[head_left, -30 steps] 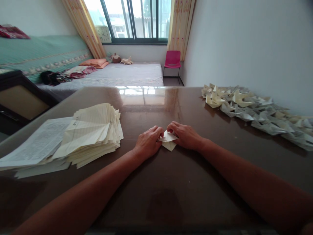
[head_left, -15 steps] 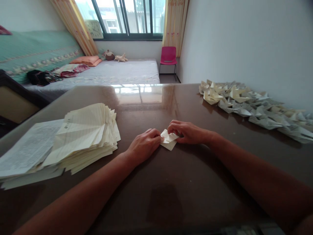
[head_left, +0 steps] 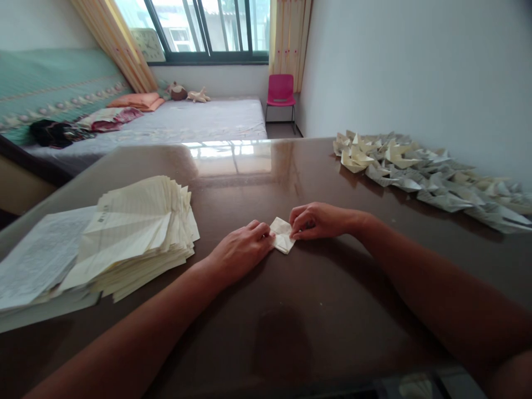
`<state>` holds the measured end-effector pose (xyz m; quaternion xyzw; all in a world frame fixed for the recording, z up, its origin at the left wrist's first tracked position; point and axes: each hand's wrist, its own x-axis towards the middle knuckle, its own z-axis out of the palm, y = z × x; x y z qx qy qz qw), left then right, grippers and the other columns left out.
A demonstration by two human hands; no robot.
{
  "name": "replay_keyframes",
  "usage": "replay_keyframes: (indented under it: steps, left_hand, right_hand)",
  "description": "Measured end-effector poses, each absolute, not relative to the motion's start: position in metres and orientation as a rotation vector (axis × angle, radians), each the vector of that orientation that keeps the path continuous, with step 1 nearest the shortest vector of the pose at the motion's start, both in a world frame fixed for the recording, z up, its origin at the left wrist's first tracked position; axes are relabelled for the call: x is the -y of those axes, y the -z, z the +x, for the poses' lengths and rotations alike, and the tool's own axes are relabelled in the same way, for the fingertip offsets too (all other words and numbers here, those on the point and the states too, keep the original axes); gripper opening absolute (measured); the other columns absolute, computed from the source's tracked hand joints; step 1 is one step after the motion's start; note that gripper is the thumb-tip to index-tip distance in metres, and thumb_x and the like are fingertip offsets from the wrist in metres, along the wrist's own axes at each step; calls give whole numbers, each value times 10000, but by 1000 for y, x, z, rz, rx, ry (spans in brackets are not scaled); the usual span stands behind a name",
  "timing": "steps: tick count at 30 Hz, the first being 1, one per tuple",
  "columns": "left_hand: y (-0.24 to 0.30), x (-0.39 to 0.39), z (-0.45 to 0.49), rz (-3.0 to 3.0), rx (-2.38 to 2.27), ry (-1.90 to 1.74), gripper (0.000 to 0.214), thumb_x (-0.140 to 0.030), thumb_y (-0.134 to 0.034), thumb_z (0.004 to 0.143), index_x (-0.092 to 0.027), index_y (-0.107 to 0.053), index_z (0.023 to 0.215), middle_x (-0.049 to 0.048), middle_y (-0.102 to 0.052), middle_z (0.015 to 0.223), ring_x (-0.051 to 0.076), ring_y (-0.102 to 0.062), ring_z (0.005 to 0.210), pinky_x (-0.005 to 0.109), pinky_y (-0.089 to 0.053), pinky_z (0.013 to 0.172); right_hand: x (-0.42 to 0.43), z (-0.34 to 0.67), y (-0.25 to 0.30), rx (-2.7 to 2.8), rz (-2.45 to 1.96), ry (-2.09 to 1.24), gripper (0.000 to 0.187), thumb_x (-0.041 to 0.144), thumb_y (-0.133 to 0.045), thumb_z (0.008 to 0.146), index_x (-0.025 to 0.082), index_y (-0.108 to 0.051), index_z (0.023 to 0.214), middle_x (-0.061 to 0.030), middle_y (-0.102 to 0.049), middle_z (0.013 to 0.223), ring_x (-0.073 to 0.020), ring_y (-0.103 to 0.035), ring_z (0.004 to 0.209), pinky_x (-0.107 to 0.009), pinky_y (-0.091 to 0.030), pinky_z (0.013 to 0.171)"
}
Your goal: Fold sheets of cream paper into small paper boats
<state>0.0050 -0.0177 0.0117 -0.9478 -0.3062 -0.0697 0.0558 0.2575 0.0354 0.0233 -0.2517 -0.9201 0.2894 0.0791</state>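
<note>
A small folded piece of cream paper [head_left: 282, 235] lies on the dark glossy table [head_left: 291, 310] between my hands. My left hand [head_left: 241, 250] is closed, its fingertips pinching the paper's left edge. My right hand [head_left: 319, 220] is closed too, pinching the paper's right corner against the tabletop. Both forearms stretch in from the near edge of the table.
A thick fanned stack of cream sheets [head_left: 137, 233] rests on printed pages [head_left: 37, 260] at the left. A long heap of folded paper shapes [head_left: 419, 169] runs beside the white wall at the right. Beyond the table are a bed [head_left: 174, 122] and a pink chair [head_left: 281, 91].
The paper has been flattened into a smaller, more compact fold. My right fingers have drawn in to pinch its right corner. The view has shifted a little to the right.
</note>
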Motion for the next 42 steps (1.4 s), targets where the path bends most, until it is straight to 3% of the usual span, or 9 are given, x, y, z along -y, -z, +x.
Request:
replay_keyframes:
  steps: [7, 17, 24, 28, 35, 42]
  left_hand:
    - [-8, 15, 3, -2892, 1060, 401, 371, -360, -391, 965, -182, -651, 768, 48, -590, 854, 140, -516, 814, 240, -439, 711]
    - [-2, 8, -4, -2893, 1061, 504, 329, -367, -485, 928, -189, -619, 688, 20, -638, 835, 138, -555, 821, 236, -467, 702]
    - [-1, 27, 14, -2928, 812, 595, 233, -271, -486, 932, -180, -632, 1089, 55, -655, 1128, 178, -582, 1075, 316, -511, 935]
    - [1, 27, 11, -2982, 786, 583, 219, -225, -473, 933, -194, -664, 1036, 33, -672, 1125, 168, -606, 1069, 305, -525, 943]
    - [-2, 23, 9, -3088, 838, 567, 243, -220, -466, 934, -200, -661, 1078, 39, -668, 1118, 171, -589, 1063, 305, -517, 941]
    - [0, 18, 8, -3069, 877, 566, 226, -265, -472, 943, -221, -671, 1041, 33, -666, 1064, 163, -570, 1033, 287, -518, 892]
  right_hand:
    - [-43, 257, -11, 2656, -755, -949, 230, 378, -628, 835, 173, -730, 857, -17, -627, 866, -104, -563, 699, -212, -414, 653]
    - [-44, 255, -11, 2679, -807, -903, 185, 332, -653, 816, 163, -728, 824, -6, -602, 785, -98, -541, 669, -204, -388, 631]
    - [-44, 255, -11, 2697, -871, -837, 148, 309, -672, 801, 174, -728, 828, -1, -624, 770, -100, -556, 663, -199, -384, 617]
    - [-39, 249, -12, 2679, -884, -739, 126, 273, -656, 815, 174, -729, 840, -9, -635, 787, -100, -566, 658, -206, -407, 640]
    - [-25, 226, 4, 2551, -814, -480, 265, 254, -483, 939, 216, -706, 1077, -72, -634, 1012, -145, -600, 898, -254, -445, 817]
    - [-30, 233, 3, 2682, -950, -187, 281, 279, -471, 950, 287, -688, 1128, -64, -640, 1045, -180, -563, 979, -276, -442, 821]
